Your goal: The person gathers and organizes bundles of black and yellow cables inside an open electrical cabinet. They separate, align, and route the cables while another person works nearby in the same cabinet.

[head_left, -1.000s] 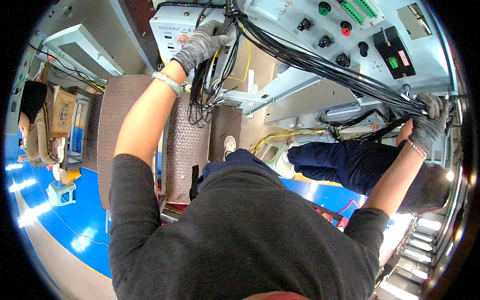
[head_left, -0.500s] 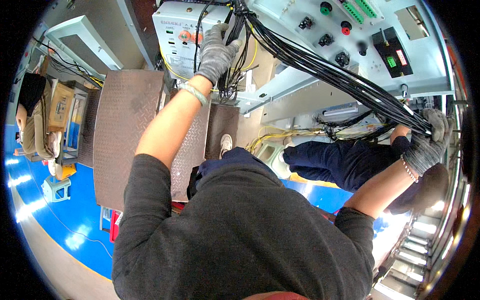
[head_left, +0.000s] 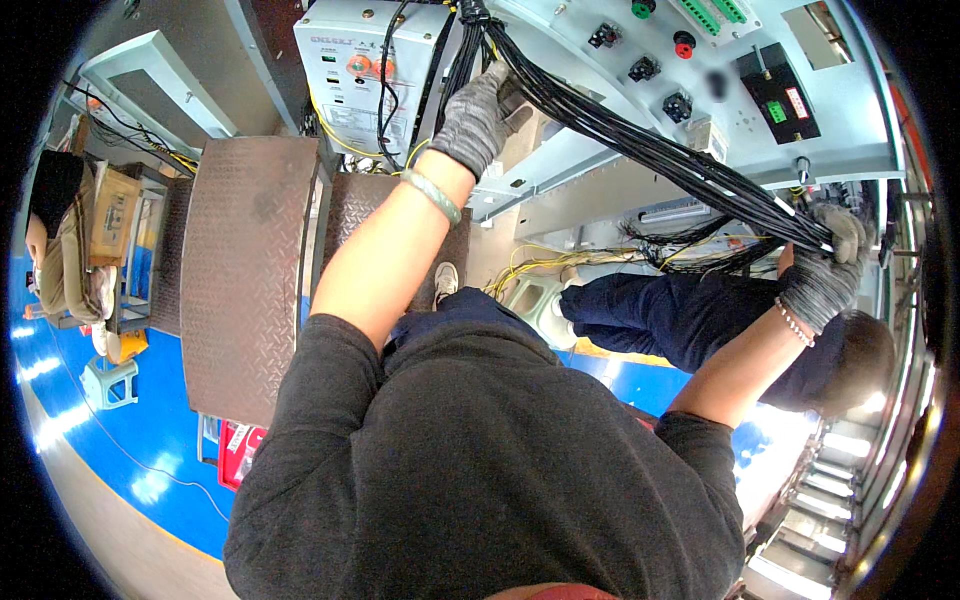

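A thick bundle of black cables (head_left: pixel 640 150) runs from the upper middle of the head view, slanting down to the right. My right hand (head_left: pixel 832 265), in a grey knit glove, is closed round its right end, where white marker sleeves show. Near its upper left end is my left hand (head_left: pixel 472 125), gloved alike. Its fingertips are together against the cables, and the hand partly hides strands hanging behind it. Left of that hand stands a white control box (head_left: pixel 355 75) with orange-red knobs. Behind the bundle is a pale metal panel (head_left: pixel 625 100) with switches and green terminal strips.
A co-worker (head_left: pixel 680 325) in dark blue is low at the right, below the bundle, beside a pale green stool (head_left: pixel 540 305). Brown tread-plate steps (head_left: pixel 250 270) stand left. Another seated person (head_left: pixel 70 230) is at far left. Yellow wires (head_left: pixel 530 262) trail below the panel.
My left hand has moved right and slightly down, from the control box's edge to the upper cable bundle. My right hand, still holding the cables, has shifted slightly left. The view has shifted a little.
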A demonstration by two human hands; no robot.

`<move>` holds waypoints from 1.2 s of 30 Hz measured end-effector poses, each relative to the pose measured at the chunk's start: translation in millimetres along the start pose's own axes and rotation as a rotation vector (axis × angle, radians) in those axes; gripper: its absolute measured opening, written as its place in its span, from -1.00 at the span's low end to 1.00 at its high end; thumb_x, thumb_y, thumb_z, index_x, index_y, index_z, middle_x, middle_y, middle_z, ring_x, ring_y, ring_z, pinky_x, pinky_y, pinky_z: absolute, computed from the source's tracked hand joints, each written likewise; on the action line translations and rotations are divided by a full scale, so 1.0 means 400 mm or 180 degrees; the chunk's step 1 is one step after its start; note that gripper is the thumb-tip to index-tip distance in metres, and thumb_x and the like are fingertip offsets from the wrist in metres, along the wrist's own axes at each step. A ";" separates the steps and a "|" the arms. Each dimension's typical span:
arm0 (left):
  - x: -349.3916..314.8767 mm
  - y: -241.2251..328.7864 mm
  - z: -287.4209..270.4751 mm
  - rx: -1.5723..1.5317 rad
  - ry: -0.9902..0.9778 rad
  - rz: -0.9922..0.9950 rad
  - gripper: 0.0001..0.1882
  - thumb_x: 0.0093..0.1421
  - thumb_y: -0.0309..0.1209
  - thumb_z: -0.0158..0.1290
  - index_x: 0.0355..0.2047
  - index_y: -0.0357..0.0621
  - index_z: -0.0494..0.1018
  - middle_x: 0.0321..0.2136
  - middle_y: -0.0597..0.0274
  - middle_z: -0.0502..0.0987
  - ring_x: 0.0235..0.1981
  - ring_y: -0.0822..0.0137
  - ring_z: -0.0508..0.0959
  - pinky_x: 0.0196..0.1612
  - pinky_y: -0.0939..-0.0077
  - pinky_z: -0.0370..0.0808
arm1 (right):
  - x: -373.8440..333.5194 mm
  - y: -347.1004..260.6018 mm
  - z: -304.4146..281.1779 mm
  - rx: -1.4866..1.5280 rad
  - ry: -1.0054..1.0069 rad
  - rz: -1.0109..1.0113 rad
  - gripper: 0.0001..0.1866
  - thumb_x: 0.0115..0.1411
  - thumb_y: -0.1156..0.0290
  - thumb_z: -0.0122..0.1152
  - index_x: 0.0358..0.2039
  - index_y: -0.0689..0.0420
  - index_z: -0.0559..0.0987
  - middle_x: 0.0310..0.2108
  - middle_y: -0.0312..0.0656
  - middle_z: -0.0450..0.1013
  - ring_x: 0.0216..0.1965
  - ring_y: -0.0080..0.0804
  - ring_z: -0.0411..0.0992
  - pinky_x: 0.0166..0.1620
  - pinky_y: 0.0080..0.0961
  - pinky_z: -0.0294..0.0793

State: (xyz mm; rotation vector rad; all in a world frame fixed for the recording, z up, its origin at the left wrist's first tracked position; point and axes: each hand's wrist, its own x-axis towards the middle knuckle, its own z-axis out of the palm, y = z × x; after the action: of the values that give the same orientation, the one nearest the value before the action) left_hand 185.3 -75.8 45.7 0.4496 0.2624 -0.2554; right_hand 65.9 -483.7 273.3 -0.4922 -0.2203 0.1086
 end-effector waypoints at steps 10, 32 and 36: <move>-0.027 0.024 -0.020 -0.0353 -0.0523 -0.0364 -0.84 0.16 -0.32 -0.09 -0.51 -0.08 0.37 -0.58 0.25 0.43 -0.47 0.28 0.43 -0.20 0.29 0.42 | -0.007 0.217 0.029 -0.3780 0.1360 -0.1654 -0.85 -0.15 0.43 0.25 -0.52 -0.05 0.47 -0.57 -0.40 0.46 -0.39 -0.51 0.43 -0.02 -0.48 0.22; -0.324 -0.092 0.178 -0.0033 -0.1814 -0.0807 -0.78 0.20 -0.33 -0.03 -0.20 -0.16 0.39 -0.15 0.07 0.47 -0.15 0.24 0.52 -0.15 0.39 0.55 | -0.043 0.425 0.057 0.0230 0.1414 -0.1382 -0.40 0.06 -0.17 0.04 -0.44 0.25 0.43 -0.74 -0.42 0.13 -0.67 -0.54 0.14 -0.41 -0.44 0.36; -0.324 -0.094 0.206 0.1149 -0.2140 0.0437 -0.62 0.21 -0.39 -0.03 -0.01 -0.32 0.24 -0.11 0.15 0.40 -0.13 0.39 0.41 -0.01 0.50 0.33 | -0.040 0.422 0.078 -0.0141 0.1957 -0.1466 -0.28 0.07 -0.33 -0.20 -0.42 0.20 0.43 -0.76 -0.33 0.22 -0.72 -0.45 0.18 -0.53 -0.42 0.33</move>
State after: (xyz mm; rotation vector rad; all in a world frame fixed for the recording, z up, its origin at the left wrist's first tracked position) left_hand 68.6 -122.2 141.7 0.7064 -0.4791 -0.3061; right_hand 34.4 -324.1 216.4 -0.4866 0.2703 -0.4949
